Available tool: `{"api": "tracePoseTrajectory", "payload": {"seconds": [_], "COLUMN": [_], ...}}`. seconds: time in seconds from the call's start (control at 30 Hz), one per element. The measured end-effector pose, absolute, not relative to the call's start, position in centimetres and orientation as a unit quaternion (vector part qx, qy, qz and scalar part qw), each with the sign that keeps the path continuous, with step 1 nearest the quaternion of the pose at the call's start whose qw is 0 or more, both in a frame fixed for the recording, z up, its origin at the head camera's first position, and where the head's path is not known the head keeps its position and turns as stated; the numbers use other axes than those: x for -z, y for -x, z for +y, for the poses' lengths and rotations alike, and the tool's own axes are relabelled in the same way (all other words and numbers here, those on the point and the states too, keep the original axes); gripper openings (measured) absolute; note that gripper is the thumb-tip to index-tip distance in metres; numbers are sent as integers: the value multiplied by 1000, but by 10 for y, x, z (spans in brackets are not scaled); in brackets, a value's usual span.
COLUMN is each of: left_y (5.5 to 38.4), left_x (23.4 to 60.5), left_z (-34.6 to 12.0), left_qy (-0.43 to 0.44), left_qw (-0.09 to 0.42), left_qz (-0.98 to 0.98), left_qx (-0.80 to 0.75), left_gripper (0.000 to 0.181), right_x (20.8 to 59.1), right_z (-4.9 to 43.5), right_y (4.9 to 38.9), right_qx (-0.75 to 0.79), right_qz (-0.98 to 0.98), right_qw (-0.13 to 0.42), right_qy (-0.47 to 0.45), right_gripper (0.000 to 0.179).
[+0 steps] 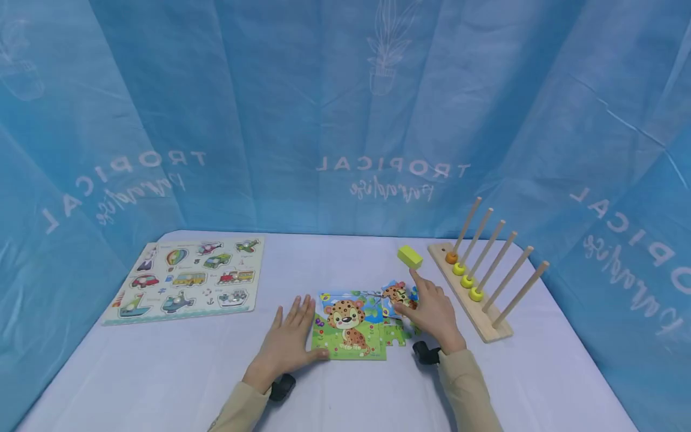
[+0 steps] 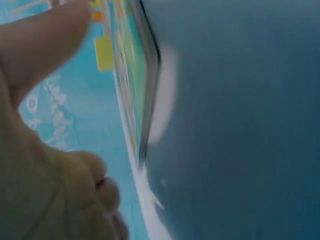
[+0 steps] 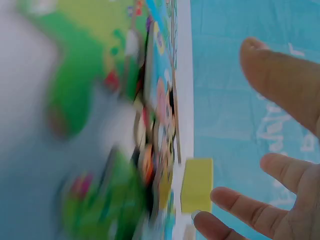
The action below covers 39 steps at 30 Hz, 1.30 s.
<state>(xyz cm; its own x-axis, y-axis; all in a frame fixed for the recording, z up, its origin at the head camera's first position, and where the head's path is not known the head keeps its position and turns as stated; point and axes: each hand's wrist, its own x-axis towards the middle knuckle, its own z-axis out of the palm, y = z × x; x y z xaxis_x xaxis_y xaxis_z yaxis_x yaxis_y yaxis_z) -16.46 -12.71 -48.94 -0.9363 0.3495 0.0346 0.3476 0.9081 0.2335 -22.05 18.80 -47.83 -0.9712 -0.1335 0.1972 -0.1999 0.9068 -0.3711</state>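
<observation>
A leopard-cub jigsaw board (image 1: 348, 347) lies flat on the white table. At its left edge my left hand (image 1: 285, 343) is spread with straight fingers, the thumb reaching toward the board's lower left corner; whether it touches is unclear. In the left wrist view the board (image 2: 136, 75) shows its edge below the thumb. Loose jigsaw pieces (image 1: 396, 294) lie in an overlapping heap at the board's right side. Over that heap is my right hand (image 1: 433, 311), its fingers spread and nothing held between them. In the right wrist view a green piece (image 3: 100, 210) is blurred near the camera.
Behind the pieces sits a yellow block (image 1: 410, 257). A wooden peg rack (image 1: 469, 294) with upright rods and a few yellow and orange beads stands at the right. A vehicle peg puzzle (image 1: 186, 279) lies at the left. A blue curtain (image 1: 324, 120) hangs behind the table.
</observation>
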Motion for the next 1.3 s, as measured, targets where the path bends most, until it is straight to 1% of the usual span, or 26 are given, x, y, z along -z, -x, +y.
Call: {"api": "tracePoseTrajectory", "payload": {"seconds": [0.07, 0.17, 0.3, 0.43, 0.53, 0.6, 0.8, 1.03, 1.13, 1.3], "left_y": [161, 158, 158, 159, 160, 159, 153, 146, 146, 148], "left_x": [491, 491, 491, 492, 492, 493, 493, 487, 485, 485], "left_z": [-124, -122, -123, -125, -126, -127, -125, -122, -122, -124], "left_qy": [-193, -205, -208, -210, -211, -212, -210, -204, -206, -203], "left_qw": [41, 67, 79, 82, 79, 75, 76, 86, 86, 91], "left_qz": [969, 961, 959, 959, 960, 962, 964, 965, 965, 963], "left_qx": [-147, -173, -177, -172, -164, -158, -144, -138, -136, -150], "left_gripper": [104, 98, 90, 86, 85, 85, 84, 83, 82, 84], "right_x": [478, 479, 485, 491, 493, 493, 494, 494, 493, 490], "right_z": [182, 172, 165, 163, 164, 164, 165, 168, 170, 171], "right_y": [228, 241, 257, 264, 264, 262, 251, 250, 252, 251], "right_qx": [-201, -209, -228, -250, -285, -311, -352, -371, -396, -427], "right_qz": [-973, -973, -970, -967, -958, -950, -934, -926, -915, -897], "right_qw": [67, 40, 2, -12, -3, 6, 21, 30, 40, 91], "right_qy": [-87, -93, -81, -51, -25, -8, 47, 57, 65, 73], "right_gripper": [88, 84, 79, 70, 63, 63, 67, 69, 59, 31]}}
